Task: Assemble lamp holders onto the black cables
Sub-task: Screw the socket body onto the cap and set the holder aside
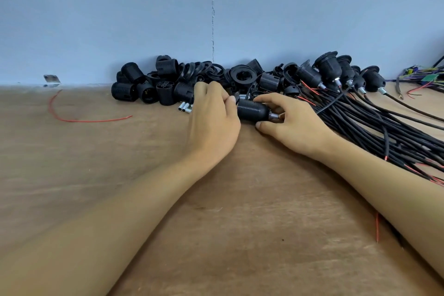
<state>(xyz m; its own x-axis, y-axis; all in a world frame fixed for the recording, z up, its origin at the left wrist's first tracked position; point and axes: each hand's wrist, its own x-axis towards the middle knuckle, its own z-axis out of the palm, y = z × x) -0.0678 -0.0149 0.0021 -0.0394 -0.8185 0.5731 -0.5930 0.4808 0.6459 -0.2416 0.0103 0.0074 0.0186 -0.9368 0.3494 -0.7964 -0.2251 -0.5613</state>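
A black threaded lamp holder (252, 110) lies sideways between my two hands on the wooden table (120, 175). My left hand (212, 118) grips its wide left end with curled fingers. My right hand (290, 120) pinches the small metal nipple (274, 116) at its narrow right end. A thick bundle of black cables (384, 127) runs from the right hand towards the lower right. Several assembled holders (331, 69) sit at the far ends of those cables.
A heap of loose black holder bodies and rings (173, 81) lies against the blue wall (216, 7). Small metal tubes (185, 107) lie beside my left hand. A loose red wire (72, 119) curves at the left. Coloured wiring (425, 77) sits far right.
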